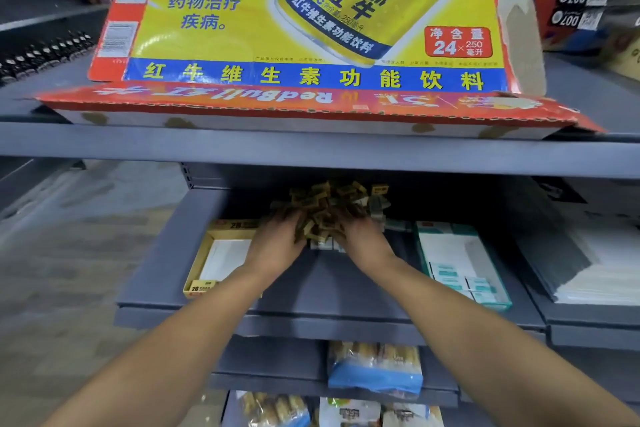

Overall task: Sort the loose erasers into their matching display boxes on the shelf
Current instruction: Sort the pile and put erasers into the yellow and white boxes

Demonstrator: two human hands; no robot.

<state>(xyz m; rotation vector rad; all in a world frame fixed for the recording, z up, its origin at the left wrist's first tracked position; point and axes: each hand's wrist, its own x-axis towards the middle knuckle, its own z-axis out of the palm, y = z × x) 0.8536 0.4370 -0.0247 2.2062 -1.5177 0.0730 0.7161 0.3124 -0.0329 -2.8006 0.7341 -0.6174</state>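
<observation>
Erasers (329, 208) heaped at mid-shelf between yellow box (221, 255) and green box (460, 263), cupped from both sides by left hand (277, 243) and right hand (363, 239), fingers buried so grip unclear, likely gathering for sorting.

Grey metal shelving (311, 149), speckled grey floor (69, 253) — dim light

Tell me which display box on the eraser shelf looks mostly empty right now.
The yellow box beside the left hand: its white floor shows bare. The teal-edged box, right of the right hand, holds packets near its front.
</observation>
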